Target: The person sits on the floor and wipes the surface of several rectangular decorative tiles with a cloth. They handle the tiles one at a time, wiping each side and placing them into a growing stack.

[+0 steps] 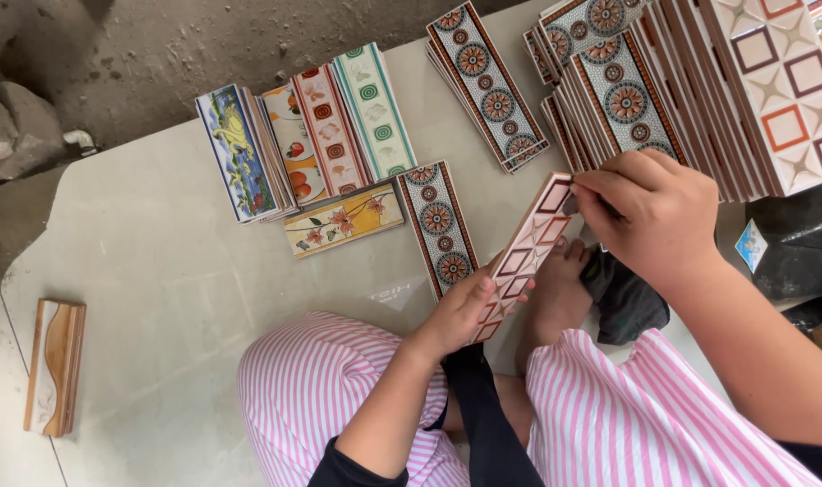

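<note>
Two hands grip one long tile point(525, 252) — red-brown diamond outlines.

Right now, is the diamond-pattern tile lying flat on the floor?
No, the diamond-pattern tile is lifted, with the left hand gripping its lower end and the right hand at its upper end.

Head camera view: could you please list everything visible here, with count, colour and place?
Diamond-pattern tile strip: one, white with red-brown squares, held in both hands.
Medallion strip: one, brown and white, flat on the floor, centre.
Flower strip: one, yellow, left of it.
Fanned picture strips: several, blue, orange, red, green, upper left.
Medallion stacks: several, top right.
Square-pattern tiles: one stack, white, far right.
Wooden-toned strips: small pile, brown, far left.
Dark cloth: one, by the foot.
Striped trousers: pink and white, bottom.
Left hand: grip on the strip's lower end.
Right hand: at its upper end.
</note>
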